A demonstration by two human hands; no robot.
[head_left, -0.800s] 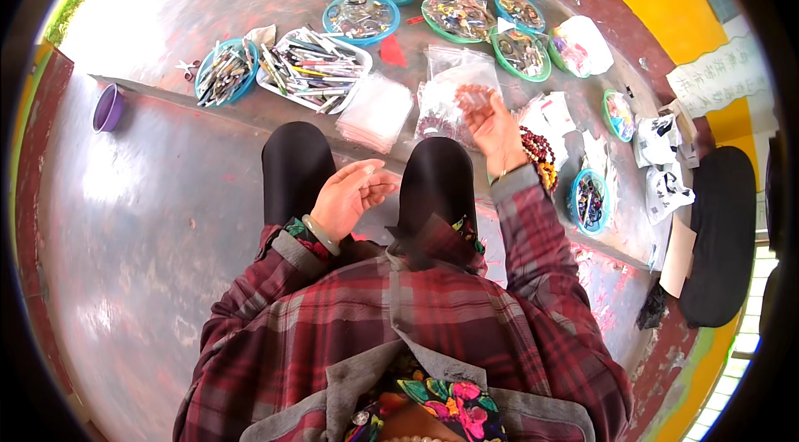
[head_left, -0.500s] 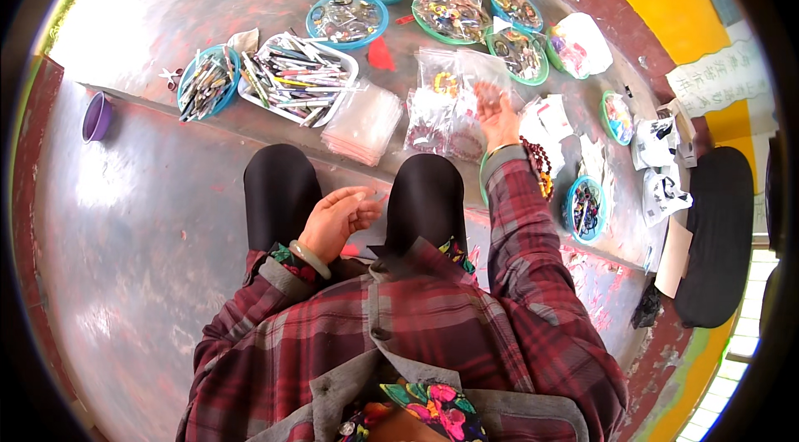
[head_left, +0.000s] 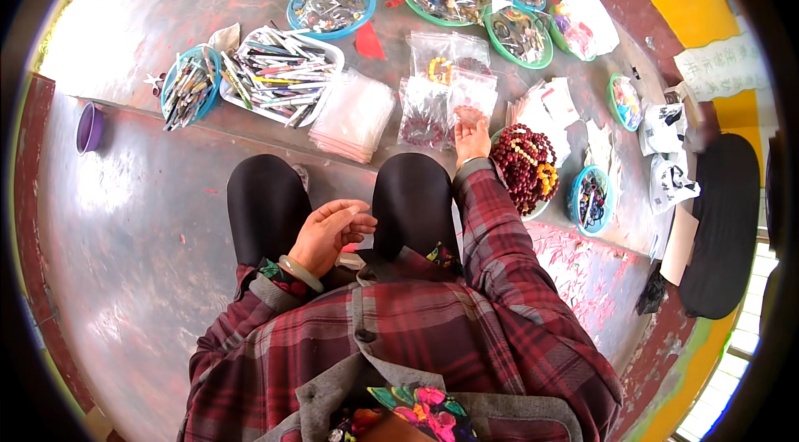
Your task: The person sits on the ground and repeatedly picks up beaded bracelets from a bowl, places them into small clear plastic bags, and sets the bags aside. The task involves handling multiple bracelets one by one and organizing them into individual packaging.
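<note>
Two hands, two jobs. R hand (head_left: pixel 472 132) is stretched fwd past the R knee, fingertips down on a small clear bag (head_left: pixel 471 92) lying on the floor ledge, just beside a 2nd clear bag of dark red beads (head_left: pixel 424 113). Fingers lie close together and fairly flat; can't tell if they pinch the plastic or only rest on it. L hand (head_left: pixel 329 234) sits palm-up btwn the thighs, fingers loosely curled and apart, nothing visible in it; pale bangle on the wrist.

Step, as I judge it: sorting or bagging beads, w/ the R hand at the bag. Bowl of red-brown beads (head_left: pixel 524 167) is right next to that wrist, stack of empty clear bags (head_left: pixel 354 113) to the L of the bead bags. Any next move at the bag prob. needs a fine thumb-and-finger pinch on thin slippery plastic, and the L hand is free to steady or open it.

Vs 0.8 s ago: R hand looked lifted over the bags w/ something reddish at the fingertips; now it's lower, on the plastic, nothing showing in the tips. L hand stays curled, palm-up, in much the same spot on the lap. Bowls, bags and white tray of pens (head_left: pixel 279 76) haven't moved.
</note>
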